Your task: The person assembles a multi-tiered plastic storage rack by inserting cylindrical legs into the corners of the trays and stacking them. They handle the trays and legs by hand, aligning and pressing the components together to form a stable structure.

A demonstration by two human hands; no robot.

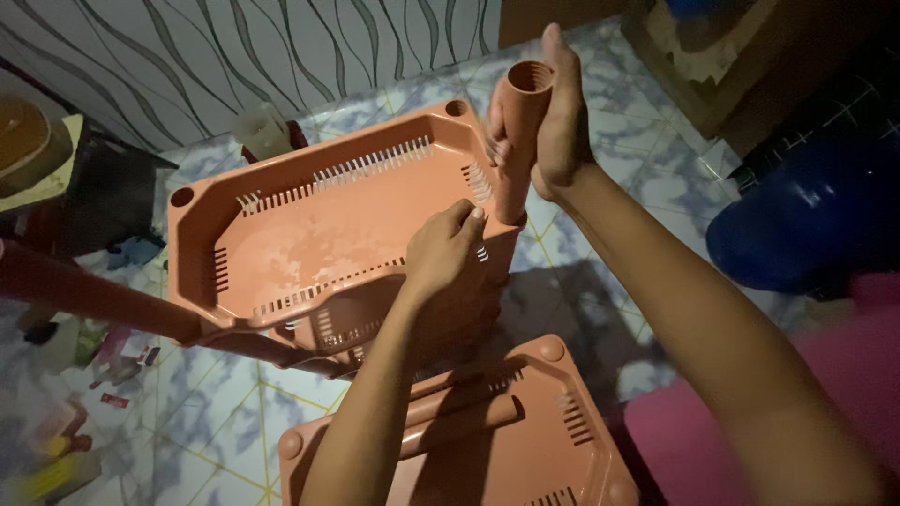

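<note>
The inside of the top tray is open, so a hand could go in from above. The upright tube blocks its right corner. Another tray fills the near floor. A big blue drum blocks the right side.

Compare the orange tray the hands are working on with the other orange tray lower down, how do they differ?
The upper tray is held tilted above the floor, while the lower tray lies flat. The upper tray has an upright tube at one corner, gripped by the right hand, with the left hand on its rim; the lower tray only has loose tubes lying in it. Both are orange plastic with slotted walls.
</note>
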